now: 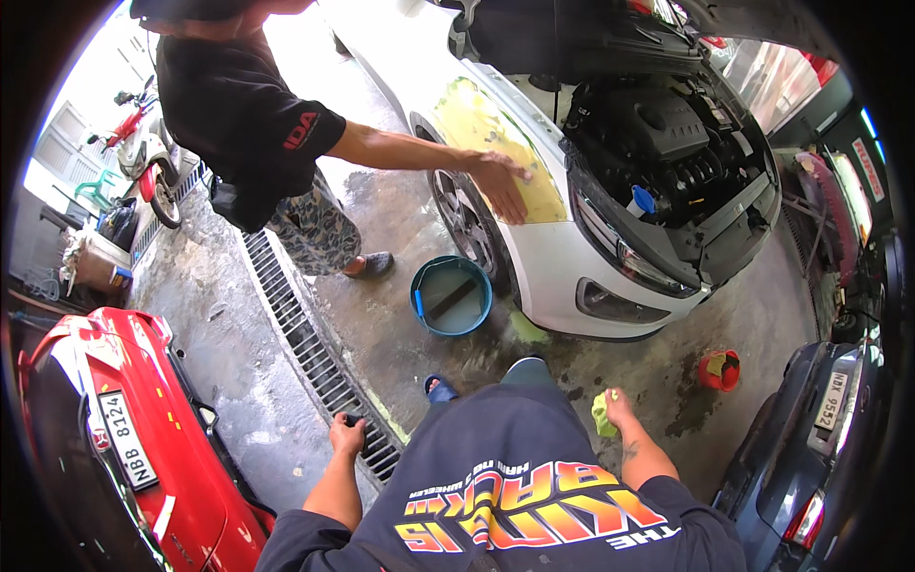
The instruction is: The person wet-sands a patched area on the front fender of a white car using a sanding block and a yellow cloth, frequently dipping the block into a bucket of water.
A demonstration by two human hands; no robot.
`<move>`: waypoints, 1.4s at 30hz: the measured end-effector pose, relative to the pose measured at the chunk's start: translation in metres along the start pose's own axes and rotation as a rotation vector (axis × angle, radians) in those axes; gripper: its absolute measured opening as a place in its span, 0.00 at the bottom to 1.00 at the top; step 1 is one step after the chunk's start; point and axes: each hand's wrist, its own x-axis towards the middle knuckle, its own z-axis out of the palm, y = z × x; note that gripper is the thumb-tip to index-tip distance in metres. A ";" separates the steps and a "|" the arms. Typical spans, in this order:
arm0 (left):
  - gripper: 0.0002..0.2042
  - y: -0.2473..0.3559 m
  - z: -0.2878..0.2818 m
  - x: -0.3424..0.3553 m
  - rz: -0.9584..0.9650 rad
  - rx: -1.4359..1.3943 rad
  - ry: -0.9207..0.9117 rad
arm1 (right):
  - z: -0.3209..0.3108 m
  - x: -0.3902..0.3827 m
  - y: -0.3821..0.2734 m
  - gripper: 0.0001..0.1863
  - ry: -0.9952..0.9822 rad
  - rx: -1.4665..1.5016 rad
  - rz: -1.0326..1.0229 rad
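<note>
My left hand (347, 431) hangs low at my left, above the drain grate (280, 312), closed round a small dark object. My right hand (619, 408) grips a yellow-green cloth (603, 417) at my right side. In front of me a white car (562, 298) has a yellowish filler patch (476, 116) on its front fender. A co-worker's hand (498, 187) lies with spread fingers on that patch. A blue bucket (482, 317) of cloudy water with a dark flat bar inside stands beside the wheel (457, 217).
The co-worker (224, 124) stands left of the car, whose hood is raised over the engine (667, 129). A red car (205, 477) is at lower left, a dark car (801, 467) at lower right. A red bucket (720, 379) sits near the latter. Scooters (157, 186) stand at upper left.
</note>
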 end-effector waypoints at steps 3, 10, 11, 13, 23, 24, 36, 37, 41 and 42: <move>0.23 0.023 0.000 0.002 -0.043 -0.211 0.212 | -0.014 0.020 -0.023 0.23 0.114 0.219 -0.188; 0.11 0.222 -0.034 -0.032 -0.071 -1.201 -0.227 | -0.111 0.025 -0.183 0.18 -0.403 1.232 -0.231; 0.11 0.256 -0.032 -0.049 -0.019 -1.221 -0.214 | -0.136 0.021 -0.197 0.21 -0.508 1.281 -0.237; 0.10 0.282 -0.023 -0.059 0.032 -1.296 -0.185 | -0.180 0.011 -0.222 0.24 -0.753 1.425 -0.410; 0.10 0.266 -0.008 -0.148 -0.136 -1.409 0.101 | -0.278 0.042 -0.185 0.47 -1.424 1.643 -0.628; 0.10 0.256 -0.010 -0.162 -0.141 -1.342 0.144 | -0.274 0.050 -0.182 0.46 -1.428 1.695 -0.586; 0.12 0.251 -0.005 -0.231 -0.254 -1.150 0.248 | -0.284 0.073 -0.235 0.09 -1.126 1.734 -0.633; 0.12 0.272 -0.001 -0.227 -0.236 -1.128 0.220 | -0.285 0.076 -0.235 0.10 -1.086 1.711 -0.645; 0.15 0.297 0.007 -0.186 -0.160 -1.064 0.132 | -0.293 0.056 -0.239 0.20 -1.026 1.720 -0.569; 0.17 0.296 0.011 -0.170 -0.136 -1.058 0.131 | -0.293 0.050 -0.242 0.22 -0.999 1.722 -0.559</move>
